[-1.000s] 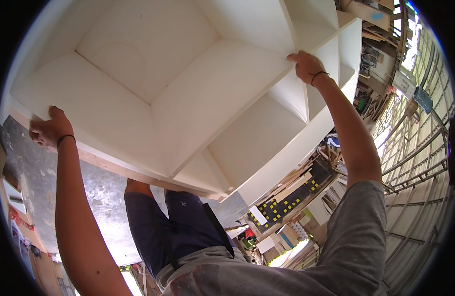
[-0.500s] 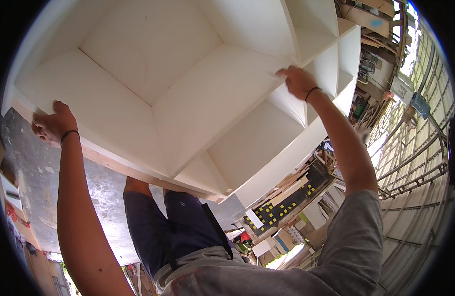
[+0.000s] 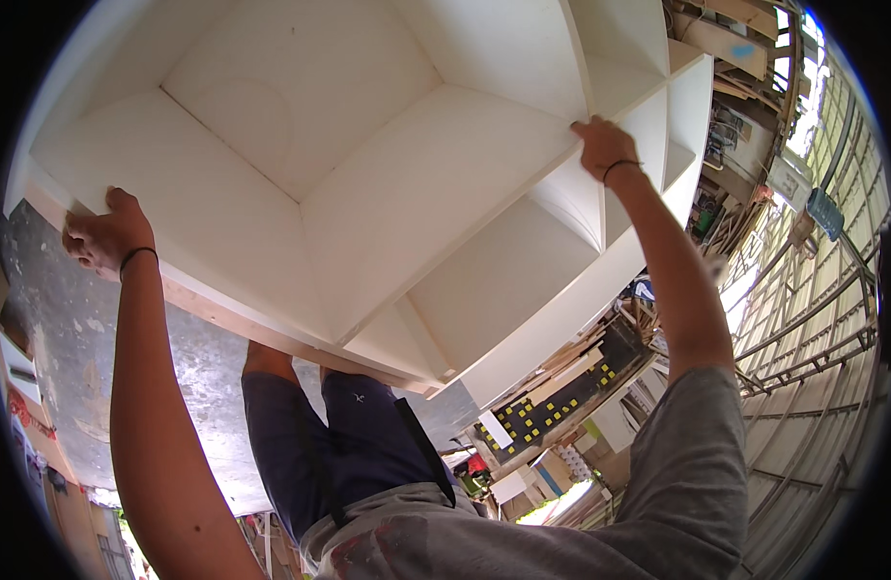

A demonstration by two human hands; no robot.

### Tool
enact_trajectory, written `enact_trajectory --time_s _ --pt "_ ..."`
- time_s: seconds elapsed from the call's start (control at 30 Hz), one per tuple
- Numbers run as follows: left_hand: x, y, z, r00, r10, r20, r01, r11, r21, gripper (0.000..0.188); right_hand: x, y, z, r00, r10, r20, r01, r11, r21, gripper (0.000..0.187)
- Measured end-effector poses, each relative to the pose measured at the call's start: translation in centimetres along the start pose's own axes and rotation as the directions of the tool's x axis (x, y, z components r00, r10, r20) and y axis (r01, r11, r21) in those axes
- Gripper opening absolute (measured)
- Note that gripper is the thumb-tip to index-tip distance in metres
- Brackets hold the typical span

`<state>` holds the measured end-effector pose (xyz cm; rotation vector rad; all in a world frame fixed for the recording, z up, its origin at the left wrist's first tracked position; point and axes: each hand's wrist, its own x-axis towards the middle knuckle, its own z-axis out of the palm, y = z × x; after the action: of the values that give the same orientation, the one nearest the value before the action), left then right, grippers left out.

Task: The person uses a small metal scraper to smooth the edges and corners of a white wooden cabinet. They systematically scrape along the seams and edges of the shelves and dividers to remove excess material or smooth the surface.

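Note:
A large white cabinet carcass (image 3: 436, 217) with open compartments fills the upper part of the view, tilted, its front facing me. My left hand (image 3: 109, 235) is closed round its left lower edge, where a bare wood strip (image 3: 209, 307) runs along the side. The thumb lies on the white face and the fingers curl over the strip. My right hand (image 3: 605, 148) grips the front edge of a divider, close to where several panels meet. Its fingertips are partly hidden behind that edge.
Grey concrete floor (image 3: 69, 329) lies below the cabinet. Wood offcuts (image 3: 566, 372) and a dark panel with yellow squares (image 3: 537, 418) lie at the right. A corrugated wall with metal bars (image 3: 813, 338) rises at far right, near stacked boards (image 3: 726, 43).
My right hand has moved slightly right and up along the divider edge, and its fingers have closed there. My left hand keeps its hold; the cabinet has barely shifted.

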<state>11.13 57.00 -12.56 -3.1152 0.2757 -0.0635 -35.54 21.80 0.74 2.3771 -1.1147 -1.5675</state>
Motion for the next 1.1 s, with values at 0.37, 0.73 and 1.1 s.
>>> enact_trajectory --time_s 0.37,0.73,1.1 --pt "0.0 -0.4 0.3 1.000 0.008 -0.021 -0.008 1.000 0.026 0.076 -0.9 -2.0 0.6 1.000 -0.017 -0.015 0.018 0.997 0.069 0.038" --pt "0.0 -0.3 0.5 0.999 0.029 -0.036 -0.029 0.999 -0.014 0.075 -0.5 -2.9 1.4 0.999 -0.051 -0.004 0.051 0.983 0.178 0.033" --pt "0.0 0.0 0.4 1.000 -0.019 0.004 0.019 1.000 0.017 0.074 0.3 1.2 0.3 0.997 0.046 -0.057 -0.042 0.997 0.063 0.031"
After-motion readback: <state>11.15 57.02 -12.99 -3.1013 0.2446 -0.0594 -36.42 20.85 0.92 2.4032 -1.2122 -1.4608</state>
